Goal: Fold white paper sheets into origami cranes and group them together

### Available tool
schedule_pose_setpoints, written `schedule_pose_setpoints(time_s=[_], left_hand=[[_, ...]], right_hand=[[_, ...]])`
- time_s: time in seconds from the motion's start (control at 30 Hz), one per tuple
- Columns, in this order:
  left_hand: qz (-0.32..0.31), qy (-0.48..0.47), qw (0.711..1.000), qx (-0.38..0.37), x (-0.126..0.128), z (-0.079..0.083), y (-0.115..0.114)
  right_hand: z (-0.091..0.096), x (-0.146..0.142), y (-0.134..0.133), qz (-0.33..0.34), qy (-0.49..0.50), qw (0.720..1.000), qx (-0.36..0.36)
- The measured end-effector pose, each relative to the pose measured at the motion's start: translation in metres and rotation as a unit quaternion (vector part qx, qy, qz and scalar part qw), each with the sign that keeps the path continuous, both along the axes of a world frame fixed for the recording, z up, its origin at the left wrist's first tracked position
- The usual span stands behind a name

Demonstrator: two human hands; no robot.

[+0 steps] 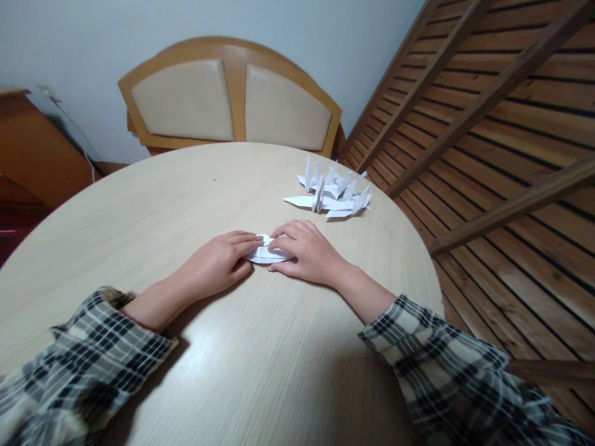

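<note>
A small folded white paper (pixel 264 253) lies on the round table between my two hands. My left hand (pixel 223 259) grips its left end, fingers together on top and thumb at the near edge. My right hand (pixel 304 251) holds the right end, with curled fingers over the top and the thumb along the near side. Both ends of the paper are partly hidden under my fingers. Beyond my right hand stands a cluster of several white paper cranes (pixel 320 197), their wings and points overlapping.
The pale round wooden table (pixel 223 384) spreads under both forearms. Behind it stands a wooden headboard (pixel 239 93) with two cream panels. A slatted wooden partition (pixel 502 155) rises close on the right. At the far left is a brown wooden cabinet (pixel 37 148) near a white cord.
</note>
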State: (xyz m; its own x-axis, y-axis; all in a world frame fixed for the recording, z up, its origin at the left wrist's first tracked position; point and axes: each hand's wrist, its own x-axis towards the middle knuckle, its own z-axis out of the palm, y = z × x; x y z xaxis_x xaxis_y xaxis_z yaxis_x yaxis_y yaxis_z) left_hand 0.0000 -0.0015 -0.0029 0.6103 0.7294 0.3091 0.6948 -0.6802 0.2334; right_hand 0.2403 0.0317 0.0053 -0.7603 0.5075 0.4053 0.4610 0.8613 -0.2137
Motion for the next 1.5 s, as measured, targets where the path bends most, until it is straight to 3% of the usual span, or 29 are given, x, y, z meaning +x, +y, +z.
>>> schedule_pose_setpoints(time_s=[0.57, 0.77, 1.1, 1.37, 1.5], left_hand=[[0.015, -0.012, 0.998, 0.059, -0.002, 0.013, -0.004], [0.079, -0.044, 0.995, 0.033, 0.001, 0.015, -0.009], [0.106, -0.023, 0.994, -0.031, 0.008, 0.021, -0.013], [0.165, -0.009, 0.981, -0.098, 0.012, 0.025, -0.013], [0.185, 0.002, 0.978, -0.098, 0.008, 0.024, -0.012]], right_hand=[[0.003, -0.002, -0.001, -0.024, -0.005, 0.999, -0.033], [0.0, -0.001, -0.001, -0.018, 0.028, 0.999, -0.006], [0.0, -0.003, -0.002, -0.065, 0.03, 0.997, -0.007], [0.003, -0.004, -0.004, -0.149, 0.002, 0.988, -0.048], [0.005, -0.003, -0.005, -0.193, -0.014, 0.979, -0.061]])
